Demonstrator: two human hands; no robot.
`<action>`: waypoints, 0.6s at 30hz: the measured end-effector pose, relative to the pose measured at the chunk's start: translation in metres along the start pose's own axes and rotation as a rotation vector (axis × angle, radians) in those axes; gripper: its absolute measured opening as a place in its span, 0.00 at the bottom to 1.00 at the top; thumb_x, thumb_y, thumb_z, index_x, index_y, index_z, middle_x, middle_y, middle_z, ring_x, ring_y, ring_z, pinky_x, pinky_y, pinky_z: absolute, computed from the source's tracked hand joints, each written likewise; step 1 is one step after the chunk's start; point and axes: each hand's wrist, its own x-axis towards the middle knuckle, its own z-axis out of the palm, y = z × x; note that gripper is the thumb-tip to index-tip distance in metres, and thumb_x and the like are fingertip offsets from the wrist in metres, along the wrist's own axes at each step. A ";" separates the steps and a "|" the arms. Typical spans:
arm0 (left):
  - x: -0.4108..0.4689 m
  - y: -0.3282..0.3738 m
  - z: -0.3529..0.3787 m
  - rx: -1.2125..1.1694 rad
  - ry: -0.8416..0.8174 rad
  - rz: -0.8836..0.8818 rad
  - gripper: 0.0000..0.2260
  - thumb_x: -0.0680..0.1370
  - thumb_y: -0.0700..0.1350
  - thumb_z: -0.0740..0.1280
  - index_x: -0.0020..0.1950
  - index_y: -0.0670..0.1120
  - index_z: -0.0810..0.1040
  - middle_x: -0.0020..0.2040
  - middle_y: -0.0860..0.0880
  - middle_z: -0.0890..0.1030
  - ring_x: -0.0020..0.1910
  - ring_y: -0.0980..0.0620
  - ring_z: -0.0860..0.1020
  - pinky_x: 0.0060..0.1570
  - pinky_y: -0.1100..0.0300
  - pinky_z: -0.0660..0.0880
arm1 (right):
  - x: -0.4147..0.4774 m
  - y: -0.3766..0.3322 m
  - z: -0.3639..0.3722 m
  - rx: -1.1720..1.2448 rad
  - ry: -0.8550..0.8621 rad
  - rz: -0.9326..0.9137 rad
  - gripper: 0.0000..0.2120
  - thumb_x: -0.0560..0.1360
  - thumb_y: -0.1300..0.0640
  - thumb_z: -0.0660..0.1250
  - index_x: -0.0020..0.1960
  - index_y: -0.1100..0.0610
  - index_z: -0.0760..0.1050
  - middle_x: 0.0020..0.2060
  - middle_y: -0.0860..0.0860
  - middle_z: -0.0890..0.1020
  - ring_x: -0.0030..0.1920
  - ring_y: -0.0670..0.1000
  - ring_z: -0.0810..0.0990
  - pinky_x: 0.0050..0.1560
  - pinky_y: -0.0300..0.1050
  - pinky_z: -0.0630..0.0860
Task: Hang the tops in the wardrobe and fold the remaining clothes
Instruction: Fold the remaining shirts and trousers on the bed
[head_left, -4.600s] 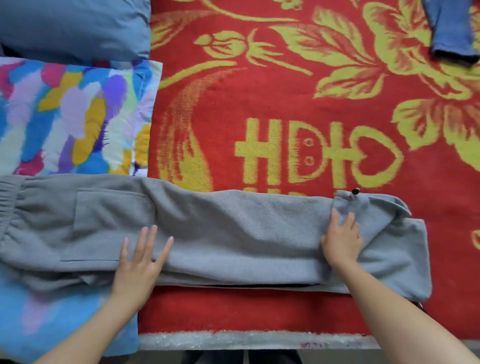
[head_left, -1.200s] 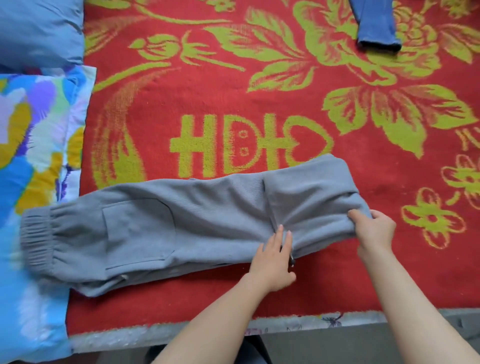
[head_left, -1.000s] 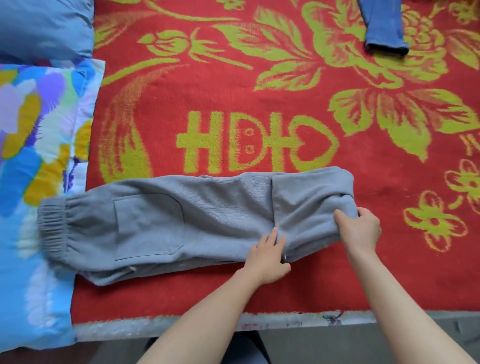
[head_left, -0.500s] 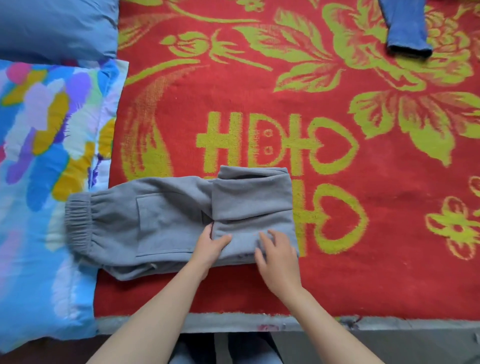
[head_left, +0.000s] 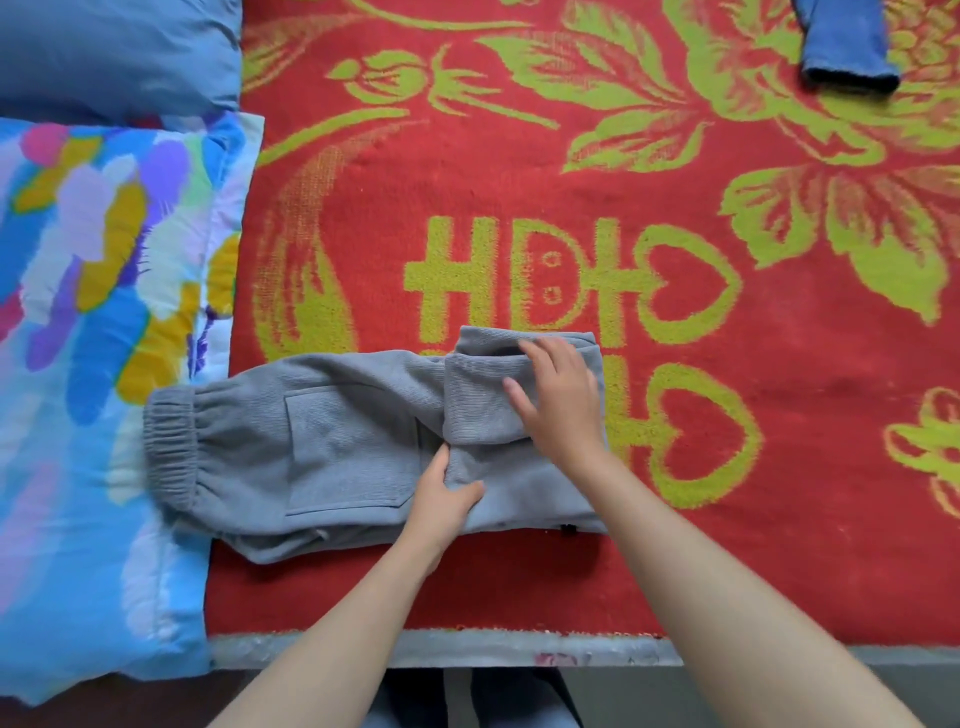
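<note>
We look down on the grey sweatpants (head_left: 343, 441), which lie across the near part of the red blanket (head_left: 727, 519) on the bed, running lengthwise from 9 to 3 o'clock. Their elastic waistband (head_left: 169, 447) points to 9 o'clock and overlaps the edge of the patterned quilt (head_left: 93, 312); a patch pocket (head_left: 348, 452) faces up. The leg end is doubled back toward 9 o'clock, making a thicker stack at the 3 o'clock end (a small black toggle (head_left: 569, 529) peeps from its near edge). The right hand (head_left: 558, 400) lies on top of that stack, palm down on the cloth, fingers spread and fairly straight. The left hand (head_left: 447, 496) sits at the stack's 7 o'clock corner, pinching a ridge of grey fabric between thumb and forefinger. Well apart, toward 1 o'clock, a blue garment (head_left: 847, 47) lies on the blanket, cut off by the frame. A blue pillow (head_left: 104, 47) fills the 11 o'clock corner, touching the quilt.
</note>
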 end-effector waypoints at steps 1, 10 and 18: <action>-0.003 0.001 0.000 -0.002 -0.004 0.013 0.23 0.74 0.30 0.64 0.65 0.48 0.71 0.54 0.51 0.80 0.48 0.63 0.77 0.44 0.76 0.72 | 0.018 -0.006 -0.002 0.023 -0.052 -0.044 0.19 0.72 0.47 0.63 0.55 0.59 0.78 0.52 0.57 0.80 0.57 0.60 0.77 0.53 0.54 0.73; -0.017 -0.004 0.001 -0.034 -0.016 -0.027 0.22 0.70 0.35 0.68 0.62 0.49 0.72 0.52 0.57 0.80 0.46 0.68 0.78 0.47 0.73 0.72 | 0.081 -0.033 -0.004 -0.005 -0.321 -0.051 0.12 0.76 0.50 0.65 0.44 0.59 0.78 0.56 0.55 0.73 0.60 0.56 0.66 0.51 0.47 0.60; -0.008 -0.009 -0.006 -0.178 0.084 -0.136 0.08 0.76 0.33 0.65 0.45 0.46 0.73 0.43 0.47 0.79 0.41 0.53 0.77 0.43 0.62 0.73 | 0.090 -0.030 0.017 0.030 -0.355 0.260 0.20 0.81 0.47 0.52 0.68 0.55 0.68 0.70 0.55 0.66 0.71 0.56 0.59 0.67 0.56 0.57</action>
